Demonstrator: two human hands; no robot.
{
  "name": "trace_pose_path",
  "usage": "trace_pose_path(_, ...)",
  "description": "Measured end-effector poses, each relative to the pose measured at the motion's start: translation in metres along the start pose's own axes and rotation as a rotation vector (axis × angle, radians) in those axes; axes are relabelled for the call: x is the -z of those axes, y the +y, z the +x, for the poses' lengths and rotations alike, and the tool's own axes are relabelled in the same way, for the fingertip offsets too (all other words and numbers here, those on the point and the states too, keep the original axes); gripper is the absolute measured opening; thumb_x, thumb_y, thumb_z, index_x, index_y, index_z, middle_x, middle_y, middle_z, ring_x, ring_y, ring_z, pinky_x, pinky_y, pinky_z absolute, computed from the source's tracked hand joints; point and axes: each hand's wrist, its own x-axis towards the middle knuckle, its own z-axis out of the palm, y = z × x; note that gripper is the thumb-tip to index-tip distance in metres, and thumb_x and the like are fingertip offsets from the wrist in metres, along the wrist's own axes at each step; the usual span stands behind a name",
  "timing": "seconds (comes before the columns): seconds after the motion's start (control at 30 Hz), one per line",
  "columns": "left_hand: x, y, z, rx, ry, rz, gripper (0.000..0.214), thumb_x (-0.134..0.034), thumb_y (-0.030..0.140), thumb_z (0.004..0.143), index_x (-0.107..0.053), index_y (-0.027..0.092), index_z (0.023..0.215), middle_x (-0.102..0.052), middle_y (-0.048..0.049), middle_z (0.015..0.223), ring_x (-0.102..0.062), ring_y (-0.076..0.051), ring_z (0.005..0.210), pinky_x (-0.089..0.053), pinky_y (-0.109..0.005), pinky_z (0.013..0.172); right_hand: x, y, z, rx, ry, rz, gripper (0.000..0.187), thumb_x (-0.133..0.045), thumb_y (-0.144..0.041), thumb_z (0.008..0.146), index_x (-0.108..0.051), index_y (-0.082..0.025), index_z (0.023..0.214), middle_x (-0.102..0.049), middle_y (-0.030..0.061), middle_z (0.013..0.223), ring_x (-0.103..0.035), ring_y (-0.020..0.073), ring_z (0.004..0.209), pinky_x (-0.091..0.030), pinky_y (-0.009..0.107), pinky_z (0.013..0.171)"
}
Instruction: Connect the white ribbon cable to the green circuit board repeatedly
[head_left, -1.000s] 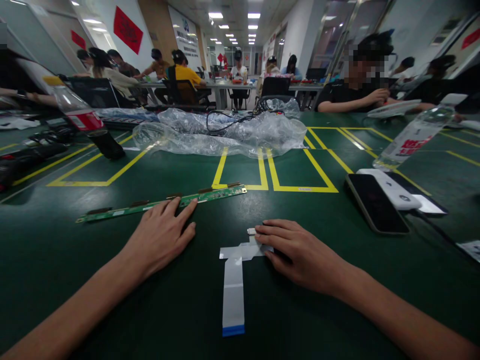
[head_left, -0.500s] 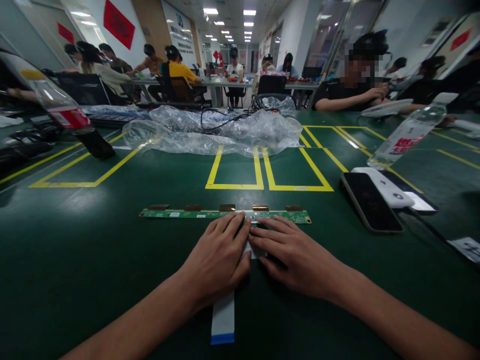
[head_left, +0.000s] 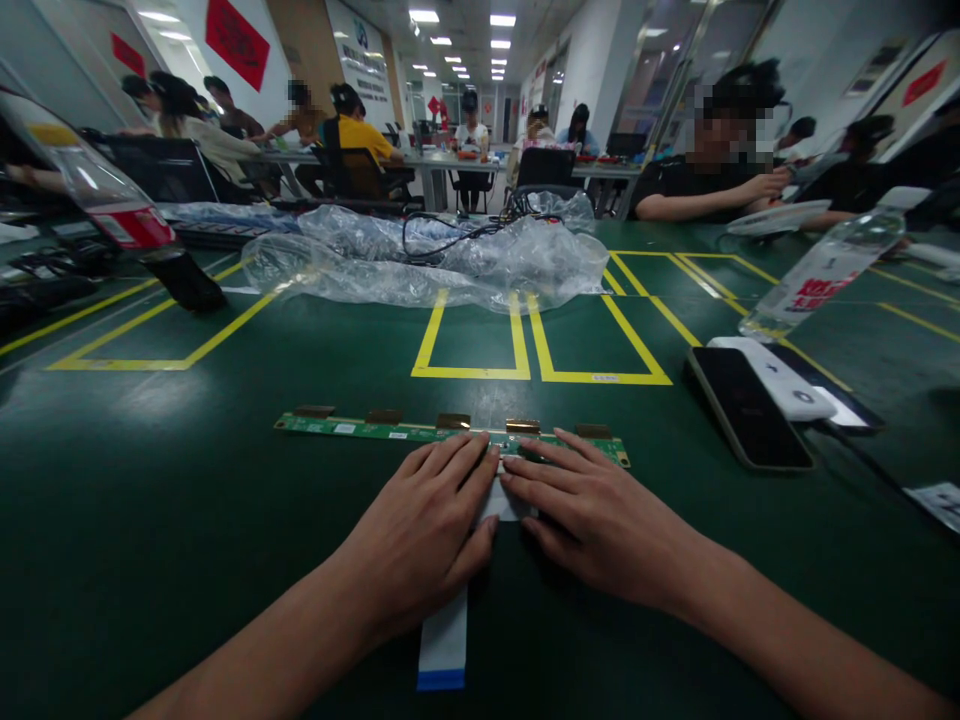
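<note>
A long, narrow green circuit board (head_left: 360, 430) with several brown film tabs along its far edge lies on the table ahead of me. A white flat ribbon cable (head_left: 443, 640) with a blue end runs toward me under my left hand (head_left: 427, 515). Its other part bends sideways and meets the board's near edge between my hands. My left hand's fingers are held together over cable and board, thumb at the cable's near side. Opposite it, my right hand (head_left: 600, 515) has its fingertips on the cable and board, thumb low beside the cable. The joint itself is partly hidden by fingertips.
Clear plastic wrap (head_left: 420, 265) with a black cable lies farther back, near yellow tape outlines (head_left: 469, 373). A cola bottle (head_left: 135, 225) stands left. On the right are a phone (head_left: 746, 410), a white device (head_left: 776, 378) and a water bottle (head_left: 832, 265). Co-workers sit beyond.
The circuit board has turned slightly, its right end now nearer me and its left end a little farther away. Both hands stay at the cable and board, with only small shifts.
</note>
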Motion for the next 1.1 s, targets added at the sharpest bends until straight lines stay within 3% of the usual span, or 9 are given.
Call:
trace_pose_path(0.33,0.002,-0.001,-0.005,-0.010,0.009,0.031,0.057,-0.035,0.041,0.101,-0.043,0.014,0.150,-0.042,-0.0132,0.157,-0.040,-0.029,0.145,-0.042,-0.050,0.116,0.006,-0.007,-0.003,-0.039,-0.037,0.051,0.056,-0.053,-0.045,0.097,-0.050,-0.020,0.148,-0.051,0.0089,0.152,-0.040,0.0313,0.145,-0.018,0.058,0.123)
trace_pose_path(0.83,0.004,0.000,-0.010,0.026,-0.056,-0.006,0.062,-0.036,0.045,0.100,-0.036,0.015,0.154,-0.033,-0.0143,0.161,-0.035,-0.032,0.147,-0.038,-0.054,0.118,0.001,0.011,-0.002,-0.056,-0.043,0.059,0.054,-0.055,-0.041,0.098,-0.048,-0.024,0.149,-0.040,0.0105,0.160,-0.031,0.0294,0.149,-0.024,0.056,0.122)
trace_pose_path(1.1,-0.001,0.002,-0.009,0.048,-0.024,-0.008,0.062,-0.036,0.045,0.100,-0.033,0.018,0.155,-0.037,-0.0150,0.159,-0.038,-0.034,0.144,-0.040,-0.057,0.114,0.006,0.018,-0.002,-0.028,-0.062,0.122,0.050,-0.055,-0.038,0.099,-0.051,-0.025,0.147,-0.042,0.0099,0.158,-0.032,0.0289,0.149,-0.026,0.058,0.120)
